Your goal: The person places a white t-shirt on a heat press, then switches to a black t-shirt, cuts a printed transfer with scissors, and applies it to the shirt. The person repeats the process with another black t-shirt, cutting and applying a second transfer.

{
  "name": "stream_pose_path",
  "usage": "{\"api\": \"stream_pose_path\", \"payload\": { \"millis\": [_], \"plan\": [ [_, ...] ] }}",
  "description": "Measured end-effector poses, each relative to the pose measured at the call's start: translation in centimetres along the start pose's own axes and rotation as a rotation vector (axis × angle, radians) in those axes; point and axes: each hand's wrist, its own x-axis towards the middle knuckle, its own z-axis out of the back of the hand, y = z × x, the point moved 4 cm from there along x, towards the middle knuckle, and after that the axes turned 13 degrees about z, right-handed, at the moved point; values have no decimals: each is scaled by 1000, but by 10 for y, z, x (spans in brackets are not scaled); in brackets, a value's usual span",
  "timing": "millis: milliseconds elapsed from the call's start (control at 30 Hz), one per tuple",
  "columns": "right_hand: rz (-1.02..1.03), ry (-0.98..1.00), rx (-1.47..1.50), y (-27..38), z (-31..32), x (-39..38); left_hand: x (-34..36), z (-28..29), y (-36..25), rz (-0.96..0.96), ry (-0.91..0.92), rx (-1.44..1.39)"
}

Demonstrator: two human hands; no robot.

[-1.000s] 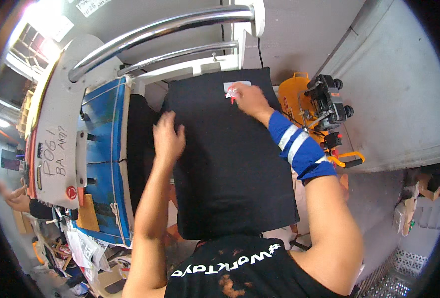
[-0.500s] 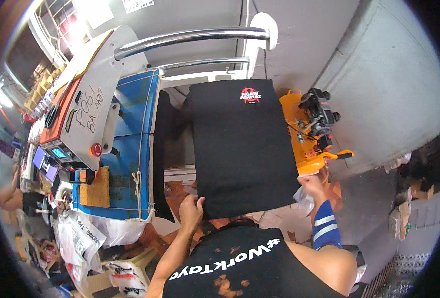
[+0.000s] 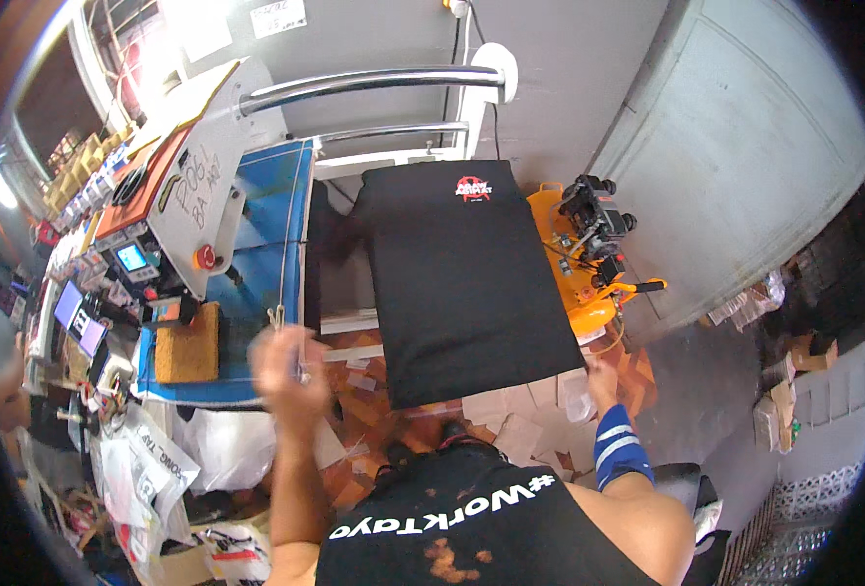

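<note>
A black T-shirt is spread flat in front of me, with a small red and white print near its far end. My right hand is closed at the near right corner, its fingertips on the hem. Just below that hand shows a piece of clear plastic; I cannot tell if the hand also holds it. Raised off the cloth, my left hand is smeared by motion. It is by the near edge of the blue padded board, and its fingers are unreadable.
Left stands a heat press head with a lit display and red button, under a chrome bar. A brown block rests on the blue board. Right of the shirt is an orange air compressor. Cardboard sheets lie on the floor.
My left hand has let go of the shirt's near left corner and moved left and up toward the blue board. My right hand stays by the right corner. The view has shifted slightly.
</note>
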Motion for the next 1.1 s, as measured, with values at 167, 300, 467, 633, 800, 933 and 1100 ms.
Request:
{"api": "stream_pose_path", "payload": {
  "millis": [167,300,467,633,800,933,1100],
  "plan": [
    [-220,328,-103,-80,-56,-111,85,77,97,202,-226,676],
    [-63,425,62,-40,-57,-146,93,69,123,136,-99,900],
    [245,563,320,69,-27,-106,94,58,108,447,-64,977],
    [453,738,637,200,29,-73,92,58,105,474,-15,938],
    [621,519,914,336,91,-73,68,60,60,355,41,797],
    [892,395,1050,392,106,-54,9,34,-53,66,297,275],
    [1169,390,1071,432,110,-39,-74,15,-87,234,857,-157]
  ]
}}
